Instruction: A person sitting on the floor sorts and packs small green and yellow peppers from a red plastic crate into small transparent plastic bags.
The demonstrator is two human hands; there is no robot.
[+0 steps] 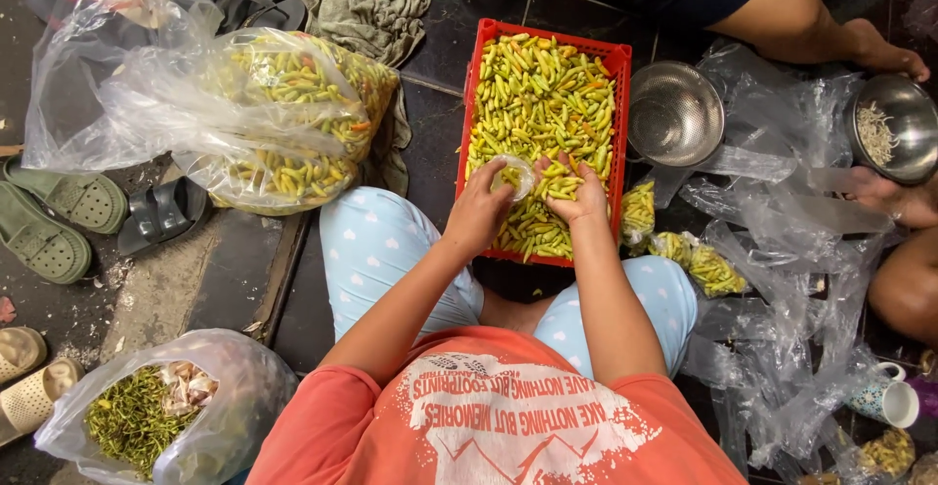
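Both my hands work over the red crate of yellow-green chillies: left hand pinches open a small clear bag, right hand lies spread on the peppers. Crate remains nearly full. Few filled packets lie beside it; a large sack of chillies sits untouched.

Dark tiled floor, concrete edge
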